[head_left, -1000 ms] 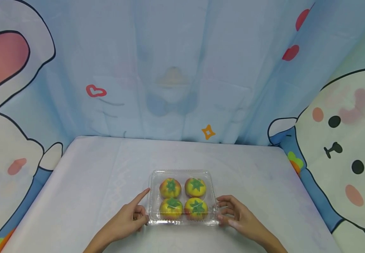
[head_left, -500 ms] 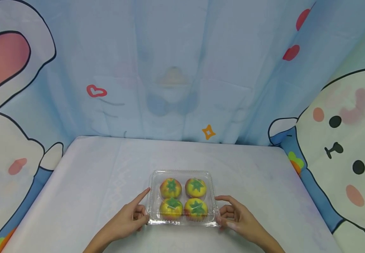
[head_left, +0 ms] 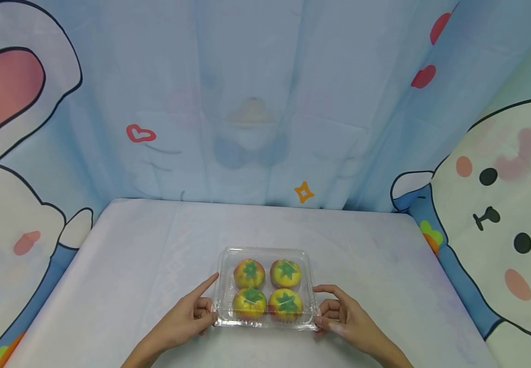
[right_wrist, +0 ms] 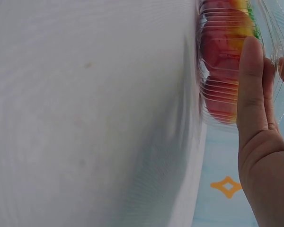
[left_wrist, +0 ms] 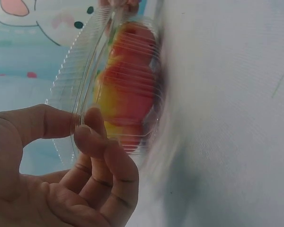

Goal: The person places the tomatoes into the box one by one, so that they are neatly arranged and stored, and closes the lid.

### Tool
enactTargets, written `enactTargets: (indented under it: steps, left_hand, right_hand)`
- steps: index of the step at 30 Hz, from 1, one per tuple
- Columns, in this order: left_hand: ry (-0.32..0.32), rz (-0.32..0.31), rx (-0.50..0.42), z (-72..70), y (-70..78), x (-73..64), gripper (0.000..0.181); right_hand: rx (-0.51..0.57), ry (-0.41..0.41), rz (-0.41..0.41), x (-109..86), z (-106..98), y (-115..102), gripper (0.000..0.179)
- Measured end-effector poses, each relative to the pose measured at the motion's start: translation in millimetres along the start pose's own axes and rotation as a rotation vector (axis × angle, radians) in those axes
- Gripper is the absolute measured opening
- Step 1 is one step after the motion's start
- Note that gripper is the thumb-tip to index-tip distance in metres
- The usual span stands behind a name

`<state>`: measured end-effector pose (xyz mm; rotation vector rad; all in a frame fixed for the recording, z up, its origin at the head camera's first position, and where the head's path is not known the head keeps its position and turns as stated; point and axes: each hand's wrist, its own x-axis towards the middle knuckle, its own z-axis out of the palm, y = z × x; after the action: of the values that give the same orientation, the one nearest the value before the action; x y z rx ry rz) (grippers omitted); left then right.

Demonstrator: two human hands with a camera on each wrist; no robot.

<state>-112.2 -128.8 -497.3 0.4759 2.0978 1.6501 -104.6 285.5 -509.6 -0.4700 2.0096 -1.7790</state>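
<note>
A clear plastic clamshell box point(head_left: 265, 323) lies near the front middle of the table, its see-through lid over several red-and-yellow fruits point(head_left: 249, 302) with green star-shaped tops, like persimmons. At the near left corner my left hand point(head_left: 184, 317) pinches the rim between thumb and curled fingers, the index finger stretched toward the left edge. My right hand point(head_left: 348, 317) pinches the near right corner, its index finger reaching along the right side. From the left wrist view, the box rim point(left_wrist: 80, 101) runs between thumb and fingers. The right wrist view shows straighter fingers point(right_wrist: 252, 90) beside the ribbed wall.
A white cloth covers the table point(head_left: 173, 235). Behind it hangs a pale blue curtain point(head_left: 247, 61) with cartoon prints, and large white cartoon animals point(head_left: 472, 276) show at both sides.
My right index finger has straightened and shifted slightly left toward the box's right edge, while the right thumb has come in at the near corner. The left hand and the box have hardly moved.
</note>
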Motion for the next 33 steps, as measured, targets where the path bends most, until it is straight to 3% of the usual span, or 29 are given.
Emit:
enactTargets:
  steps: [12, 21, 28, 33]
  left_hand:
    - [0.004, 0.033, -0.011, 0.5, -0.9, -1.0, 0.086]
    - [0.009, 0.005, -0.035, 0.8, -1.7, -0.1, 0.085]
    - [0.038, 0.018, -0.082, 4.0, -1.7, -1.4, 0.087]
    - [0.054, -0.014, -0.105, 4.6, -0.8, -2.7, 0.089]
  right_hand:
    - [0.039, -0.002, 0.002, 0.0, 2.7, -0.9, 0.071]
    - [0.073, -0.020, -0.014, -0.8, 3.7, -2.3, 0.071]
    - [0.069, -0.017, 0.001, -0.6, 3.3, -2.4, 0.071]
    - [0.056, -0.020, 0.003, -0.1, 3.1, -3.7, 0.071]
